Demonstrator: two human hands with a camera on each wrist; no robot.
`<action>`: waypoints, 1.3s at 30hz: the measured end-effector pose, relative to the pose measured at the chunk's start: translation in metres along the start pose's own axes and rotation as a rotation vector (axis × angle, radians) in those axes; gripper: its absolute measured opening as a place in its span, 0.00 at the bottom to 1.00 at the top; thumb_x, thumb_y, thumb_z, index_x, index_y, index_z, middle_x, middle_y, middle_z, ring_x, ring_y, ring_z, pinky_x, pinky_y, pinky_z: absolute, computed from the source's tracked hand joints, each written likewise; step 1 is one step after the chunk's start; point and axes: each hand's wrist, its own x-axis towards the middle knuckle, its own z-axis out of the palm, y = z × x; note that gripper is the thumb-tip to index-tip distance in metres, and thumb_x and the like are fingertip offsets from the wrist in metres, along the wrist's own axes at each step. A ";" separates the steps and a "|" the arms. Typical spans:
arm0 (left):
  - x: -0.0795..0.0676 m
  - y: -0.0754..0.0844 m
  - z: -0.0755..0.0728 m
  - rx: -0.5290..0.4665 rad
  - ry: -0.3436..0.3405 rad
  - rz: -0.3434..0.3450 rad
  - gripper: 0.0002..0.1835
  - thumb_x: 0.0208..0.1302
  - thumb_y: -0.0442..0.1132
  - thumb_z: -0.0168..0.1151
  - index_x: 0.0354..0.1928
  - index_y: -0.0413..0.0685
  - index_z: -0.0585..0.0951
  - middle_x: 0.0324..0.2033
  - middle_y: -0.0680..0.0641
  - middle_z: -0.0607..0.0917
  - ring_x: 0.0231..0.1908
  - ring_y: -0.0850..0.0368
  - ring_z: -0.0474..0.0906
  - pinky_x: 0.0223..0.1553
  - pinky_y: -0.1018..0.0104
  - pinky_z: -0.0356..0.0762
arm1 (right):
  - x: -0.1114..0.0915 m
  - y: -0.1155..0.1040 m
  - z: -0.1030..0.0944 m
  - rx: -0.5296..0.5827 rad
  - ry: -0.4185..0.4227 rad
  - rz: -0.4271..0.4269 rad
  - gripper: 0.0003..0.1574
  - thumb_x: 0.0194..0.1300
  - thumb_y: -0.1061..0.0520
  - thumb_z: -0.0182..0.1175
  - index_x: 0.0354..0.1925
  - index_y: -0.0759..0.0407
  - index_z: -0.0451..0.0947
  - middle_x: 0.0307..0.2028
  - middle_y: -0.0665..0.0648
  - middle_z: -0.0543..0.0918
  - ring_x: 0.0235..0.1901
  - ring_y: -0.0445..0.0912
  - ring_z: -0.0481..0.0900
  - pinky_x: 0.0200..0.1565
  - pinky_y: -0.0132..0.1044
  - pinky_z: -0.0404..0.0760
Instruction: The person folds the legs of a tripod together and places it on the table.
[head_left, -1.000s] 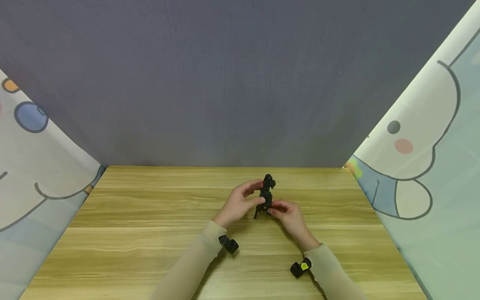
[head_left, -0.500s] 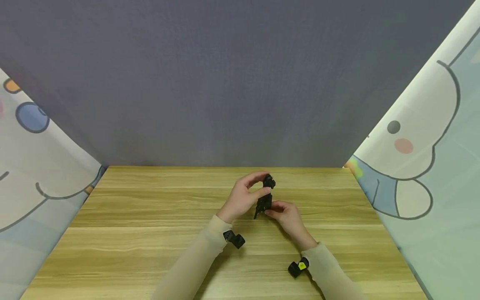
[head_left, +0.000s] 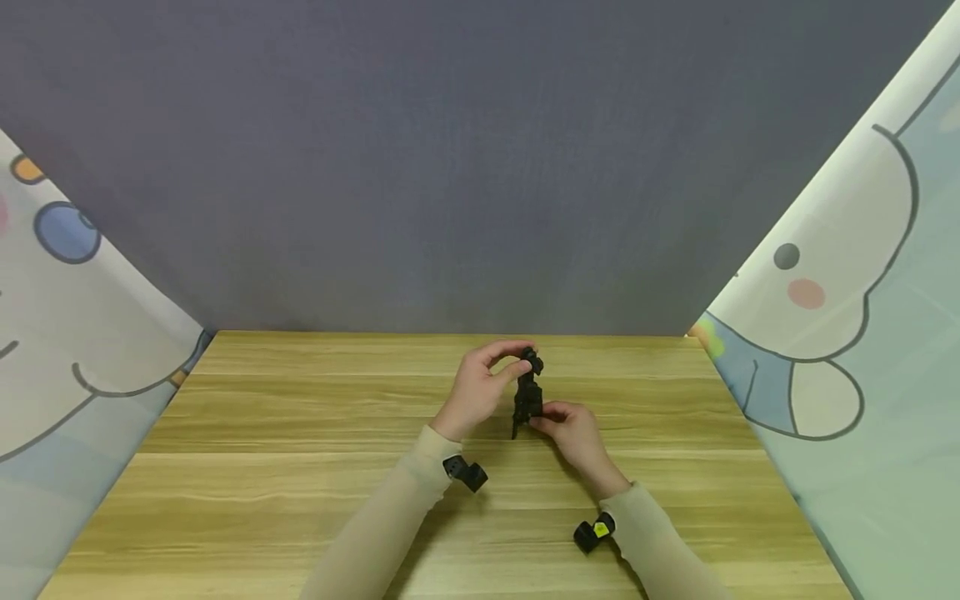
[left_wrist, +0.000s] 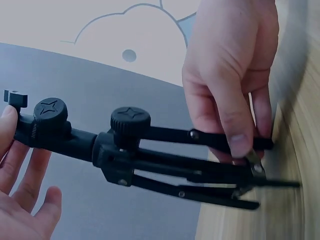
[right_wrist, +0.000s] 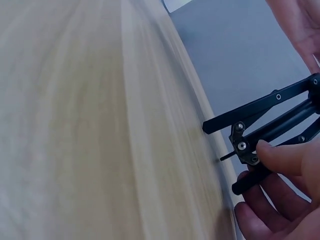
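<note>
A small black mini tripod stands roughly upright between both hands, its legs folded close together toward the table. My left hand grips its top end with thumb and fingers, next to the small clamp piece in the left wrist view. Two round knobs show along the column, the lower knob sitting above the leg joint. Low down, my right hand pinches one leg between thumb and fingers. The right wrist view shows a free leg slightly spread and the metal-riveted brace at the column's foot.
The wooden table lies beneath both arms. A dark grey panel rises behind its back edge, and cartoon-printed cloths flank the sides. Each wrist carries a small black camera.
My left hand has slid up from the tripod's body to its top end. The tripod's top has shifted slightly left. My right hand keeps its low hold, moving a little left.
</note>
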 end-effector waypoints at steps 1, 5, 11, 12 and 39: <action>0.000 -0.003 -0.001 -0.006 0.006 -0.006 0.15 0.63 0.39 0.60 0.52 0.52 0.80 0.46 0.53 0.82 0.51 0.59 0.76 0.60 0.56 0.65 | 0.000 0.000 -0.001 0.007 0.007 0.005 0.05 0.50 0.60 0.72 0.29 0.54 0.86 0.30 0.50 0.85 0.33 0.42 0.79 0.37 0.35 0.76; -0.002 -0.008 -0.009 -0.050 0.016 -0.011 0.15 0.63 0.38 0.60 0.52 0.51 0.80 0.48 0.46 0.82 0.51 0.57 0.76 0.57 0.54 0.69 | 0.001 0.000 -0.006 0.035 0.028 0.013 0.05 0.49 0.62 0.71 0.30 0.57 0.86 0.31 0.53 0.85 0.34 0.44 0.80 0.38 0.35 0.77; -0.010 0.004 -0.026 -0.079 0.033 -0.041 0.15 0.63 0.31 0.59 0.52 0.41 0.79 0.49 0.39 0.81 0.47 0.53 0.77 0.47 0.60 0.77 | 0.001 0.001 -0.013 0.045 0.057 0.022 0.08 0.50 0.62 0.71 0.32 0.58 0.86 0.35 0.54 0.85 0.36 0.45 0.81 0.39 0.34 0.77; -0.012 0.007 -0.029 -0.069 0.035 -0.048 0.15 0.63 0.31 0.58 0.52 0.40 0.79 0.49 0.39 0.81 0.48 0.53 0.76 0.47 0.61 0.77 | 0.001 0.001 -0.014 0.038 0.062 0.016 0.08 0.50 0.63 0.71 0.33 0.58 0.86 0.35 0.54 0.85 0.36 0.45 0.81 0.38 0.33 0.77; -0.058 -0.061 -0.082 0.055 -0.042 -0.356 0.23 0.61 0.43 0.64 0.57 0.46 0.77 0.51 0.51 0.81 0.48 0.56 0.78 0.47 0.64 0.77 | 0.006 0.004 -0.024 -0.071 0.102 -0.085 0.09 0.49 0.54 0.73 0.32 0.51 0.86 0.31 0.48 0.85 0.30 0.41 0.82 0.32 0.32 0.79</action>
